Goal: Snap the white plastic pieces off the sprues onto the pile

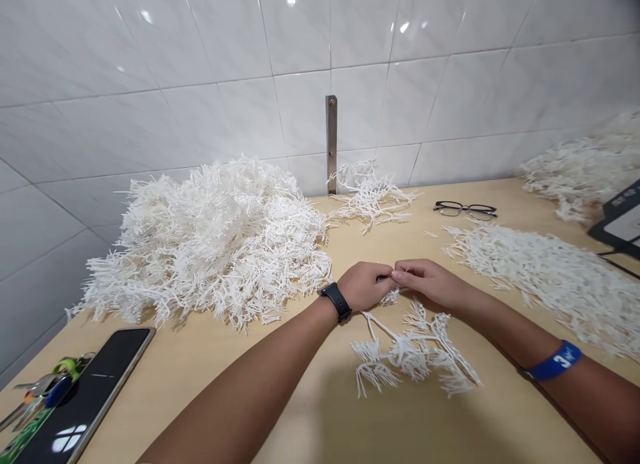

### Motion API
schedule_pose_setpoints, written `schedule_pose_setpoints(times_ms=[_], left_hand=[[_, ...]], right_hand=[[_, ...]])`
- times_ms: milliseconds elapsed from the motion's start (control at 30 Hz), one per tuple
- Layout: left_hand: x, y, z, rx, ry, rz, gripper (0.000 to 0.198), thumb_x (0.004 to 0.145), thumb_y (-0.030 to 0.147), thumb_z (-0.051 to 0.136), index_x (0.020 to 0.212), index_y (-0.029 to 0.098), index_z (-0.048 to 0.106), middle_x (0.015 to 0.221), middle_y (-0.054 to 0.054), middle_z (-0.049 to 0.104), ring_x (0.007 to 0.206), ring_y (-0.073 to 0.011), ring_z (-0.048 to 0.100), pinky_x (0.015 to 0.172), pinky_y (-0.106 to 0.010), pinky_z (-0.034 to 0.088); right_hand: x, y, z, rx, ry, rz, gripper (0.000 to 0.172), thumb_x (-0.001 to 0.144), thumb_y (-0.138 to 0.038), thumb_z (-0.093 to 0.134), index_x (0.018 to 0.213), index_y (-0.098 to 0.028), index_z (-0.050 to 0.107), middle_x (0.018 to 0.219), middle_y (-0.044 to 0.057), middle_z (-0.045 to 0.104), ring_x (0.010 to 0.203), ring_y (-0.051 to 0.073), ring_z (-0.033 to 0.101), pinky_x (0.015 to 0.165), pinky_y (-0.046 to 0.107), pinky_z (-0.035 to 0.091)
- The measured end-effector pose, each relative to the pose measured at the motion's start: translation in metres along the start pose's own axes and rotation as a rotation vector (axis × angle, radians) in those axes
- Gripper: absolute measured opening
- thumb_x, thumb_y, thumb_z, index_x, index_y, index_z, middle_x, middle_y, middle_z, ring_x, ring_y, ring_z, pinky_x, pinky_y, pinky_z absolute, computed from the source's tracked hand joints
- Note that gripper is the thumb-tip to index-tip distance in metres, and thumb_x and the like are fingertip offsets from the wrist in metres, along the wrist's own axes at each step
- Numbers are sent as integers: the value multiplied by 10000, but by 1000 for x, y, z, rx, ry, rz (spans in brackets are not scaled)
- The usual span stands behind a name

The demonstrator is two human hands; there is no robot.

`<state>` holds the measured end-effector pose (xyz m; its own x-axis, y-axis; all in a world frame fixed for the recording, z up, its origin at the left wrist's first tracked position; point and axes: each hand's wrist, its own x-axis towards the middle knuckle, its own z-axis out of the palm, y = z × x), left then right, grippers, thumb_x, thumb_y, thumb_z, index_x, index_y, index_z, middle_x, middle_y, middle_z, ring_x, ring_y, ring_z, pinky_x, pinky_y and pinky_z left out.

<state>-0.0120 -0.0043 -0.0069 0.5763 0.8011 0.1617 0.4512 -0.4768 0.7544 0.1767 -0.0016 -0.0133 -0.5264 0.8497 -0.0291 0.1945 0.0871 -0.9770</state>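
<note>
Matt white plastic sprigs (415, 347) (bristly, rough-looking) on a smooth pale wooden tabletop (400, 211).

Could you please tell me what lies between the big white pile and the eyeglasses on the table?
In the head view, a smaller cluster of white branches lies between the big white pile and the eyeglasses.

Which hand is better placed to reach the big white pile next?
Probably the left hand: it sits right beside the big white pile, while the right hand is farther away.
</note>
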Motion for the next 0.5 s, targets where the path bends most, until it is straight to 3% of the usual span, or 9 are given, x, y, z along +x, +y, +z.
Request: schedule_pose_setpoints(times_ms=[133,267,500], left_hand=[[1,-2,-1,-79,-58,20,289,887,371,458,831,158,645,752,-4,616,720,-122,512,645,-214,378],[1,-3,-2,-119,-73,38,297,900,364,426,772,152,590,705,3,572,685,-117,494,657,-224,385],[1,-2,-1,-152,12,7,298,901,373,430,819,148,607,724,0,586,686,-116,489,660,-227,385]], right_hand=[[-1,0,-2,151,-68,21,391,822,-526,626,689,-162,574,642,-5,444,599,122,411,597,277,349],[-1,-2,-4,185,-82,38,404,809,-539,639,680,-165,560,584,-39,381,537,98,342,555,265,304],[0,-8,-5,88,-31,68,491,793,-620,609,632,-179,466,536,-72,285,479,70,228,479,245,196]])
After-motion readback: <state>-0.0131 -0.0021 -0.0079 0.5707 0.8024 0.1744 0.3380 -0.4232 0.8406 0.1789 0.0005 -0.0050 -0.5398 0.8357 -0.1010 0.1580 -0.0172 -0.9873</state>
